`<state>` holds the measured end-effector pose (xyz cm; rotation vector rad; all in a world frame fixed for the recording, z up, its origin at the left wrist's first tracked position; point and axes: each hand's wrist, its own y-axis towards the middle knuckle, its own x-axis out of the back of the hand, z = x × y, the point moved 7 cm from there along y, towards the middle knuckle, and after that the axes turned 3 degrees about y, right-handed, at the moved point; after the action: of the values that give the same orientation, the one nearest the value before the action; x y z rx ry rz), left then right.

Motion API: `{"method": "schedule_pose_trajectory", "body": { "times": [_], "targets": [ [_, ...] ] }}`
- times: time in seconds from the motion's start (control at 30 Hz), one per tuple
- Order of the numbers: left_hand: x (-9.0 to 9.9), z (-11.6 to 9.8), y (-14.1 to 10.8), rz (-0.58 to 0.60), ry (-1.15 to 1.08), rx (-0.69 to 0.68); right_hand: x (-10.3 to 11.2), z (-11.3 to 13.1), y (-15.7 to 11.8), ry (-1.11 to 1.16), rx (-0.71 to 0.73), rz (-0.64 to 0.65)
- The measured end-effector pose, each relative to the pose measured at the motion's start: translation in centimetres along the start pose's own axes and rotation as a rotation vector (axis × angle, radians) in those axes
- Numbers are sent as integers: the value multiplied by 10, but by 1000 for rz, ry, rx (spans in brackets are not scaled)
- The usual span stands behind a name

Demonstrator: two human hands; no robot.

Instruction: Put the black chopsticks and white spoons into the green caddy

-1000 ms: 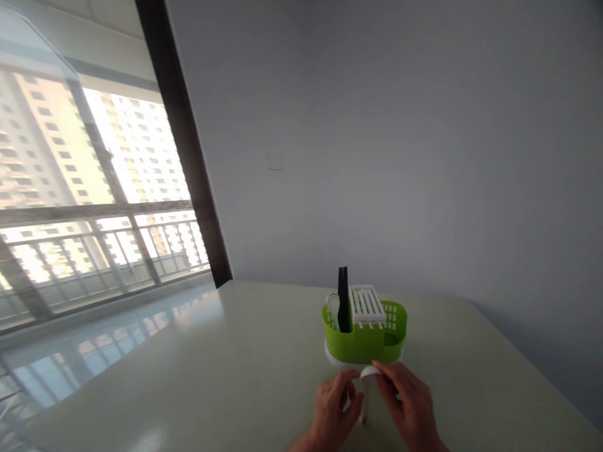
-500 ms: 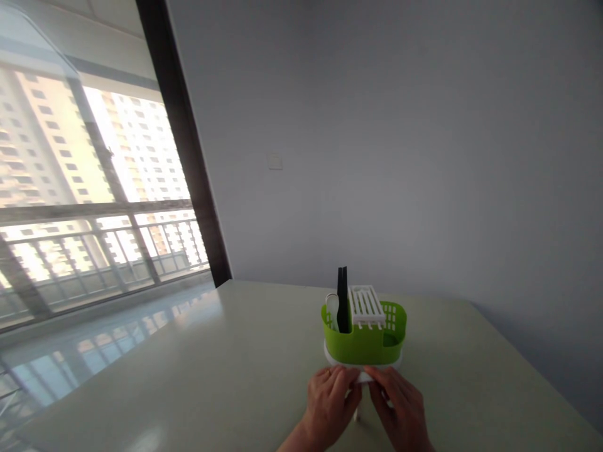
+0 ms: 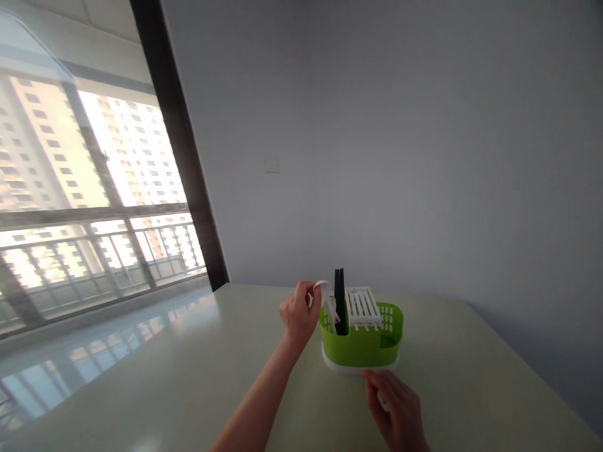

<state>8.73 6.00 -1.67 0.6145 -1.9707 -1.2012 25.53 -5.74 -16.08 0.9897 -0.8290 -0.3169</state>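
Observation:
My left hand (image 3: 299,309) pinches a white spoon (image 3: 330,304) by its rounded upper end, at the left end of a green basket (image 3: 360,347). The spoon slants down to the right over that end; its lower tip is hard to make out. Close to the front rim of the white base tray (image 3: 346,369) is my right hand (image 3: 393,402), its fingers bent, a gap between thumb and forefinger and nothing visible in them. Whether its fingertips touch the tray I cannot tell. A tall black item (image 3: 340,301) stands upright in the basket beside the spoon.
A white slatted rack (image 3: 362,306) with small hooks lies across the basket's middle. The basket stands on a pale table (image 3: 188,370). Behind is a grey wall (image 3: 400,157) with a switch plate (image 3: 272,164); a large window (image 3: 94,176) is at left.
Both hands were together in front of the basket around a white piece. My left hand has moved up and forward to the basket's left end with the white spoon; my right hand stayed low.

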Motion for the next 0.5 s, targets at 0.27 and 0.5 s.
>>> {"method": "schedule_pose_trajectory", "body": {
  "times": [0.27, 0.5],
  "targets": [
    [-69, 22, -37, 487, 151, 119, -8, -4, -4, -56, 0, 13],
    [-83, 32, -46, 638, 178, 178, -10, 1, -2, -72, 8, 22]
  ]
}}
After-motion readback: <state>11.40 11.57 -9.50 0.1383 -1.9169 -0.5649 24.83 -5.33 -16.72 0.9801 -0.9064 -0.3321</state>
